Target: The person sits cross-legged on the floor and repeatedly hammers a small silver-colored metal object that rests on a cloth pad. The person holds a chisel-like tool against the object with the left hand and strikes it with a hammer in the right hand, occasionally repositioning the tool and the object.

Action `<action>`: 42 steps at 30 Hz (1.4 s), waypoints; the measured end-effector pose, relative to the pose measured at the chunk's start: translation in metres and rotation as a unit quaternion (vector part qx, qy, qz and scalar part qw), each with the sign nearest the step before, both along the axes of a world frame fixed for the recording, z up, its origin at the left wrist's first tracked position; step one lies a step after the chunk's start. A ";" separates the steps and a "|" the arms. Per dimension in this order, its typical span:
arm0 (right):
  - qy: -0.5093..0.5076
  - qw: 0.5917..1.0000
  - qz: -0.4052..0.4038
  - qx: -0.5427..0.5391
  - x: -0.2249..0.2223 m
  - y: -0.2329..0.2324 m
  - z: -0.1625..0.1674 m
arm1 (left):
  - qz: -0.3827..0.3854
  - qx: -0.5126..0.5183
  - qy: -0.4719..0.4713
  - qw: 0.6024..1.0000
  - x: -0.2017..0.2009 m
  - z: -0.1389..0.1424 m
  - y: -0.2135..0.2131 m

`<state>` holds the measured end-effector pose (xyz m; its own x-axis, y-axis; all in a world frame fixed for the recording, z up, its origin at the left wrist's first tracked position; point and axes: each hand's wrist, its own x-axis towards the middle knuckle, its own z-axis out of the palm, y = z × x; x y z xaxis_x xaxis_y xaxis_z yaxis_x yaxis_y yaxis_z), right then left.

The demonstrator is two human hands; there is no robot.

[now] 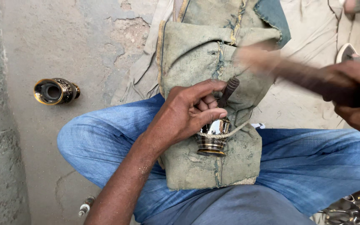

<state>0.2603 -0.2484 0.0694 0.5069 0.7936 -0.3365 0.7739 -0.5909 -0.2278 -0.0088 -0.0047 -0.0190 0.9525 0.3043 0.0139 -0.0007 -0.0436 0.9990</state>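
My left hand (190, 111) grips a dark metal punch tool (228, 90), its tip set against a shiny metal cup-shaped piece (213, 136) with dark banded edges. The piece lies on a folded greenish cloth pad (196, 62) across my lap, with a cord (230, 133) looped over it. My right hand (357, 96) holds a wooden-handled hammer (288, 68), raised to the right and blurred by motion, its head above the pad.
A second metal piece (56, 91) with a gold rim lies on the concrete floor at the left. More shiny metal parts (351, 210) sit at the bottom right. A sandal (348, 52) and a beige cloth (309, 41) are at the upper right. A small tool (85, 206) lies by my left knee.
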 end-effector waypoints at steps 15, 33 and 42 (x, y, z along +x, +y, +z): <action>0.035 0.997 -0.061 0.014 0.037 -0.025 -0.020 | 0.029 0.000 0.025 0.999 0.003 -0.012 -0.006; 0.037 0.998 -0.006 -0.045 0.022 -0.003 0.002 | 0.018 0.008 0.016 1.000 0.004 -0.006 -0.002; 0.000 0.999 0.031 0.027 0.016 0.002 0.012 | 0.025 -0.001 -0.024 0.999 0.001 -0.010 -0.002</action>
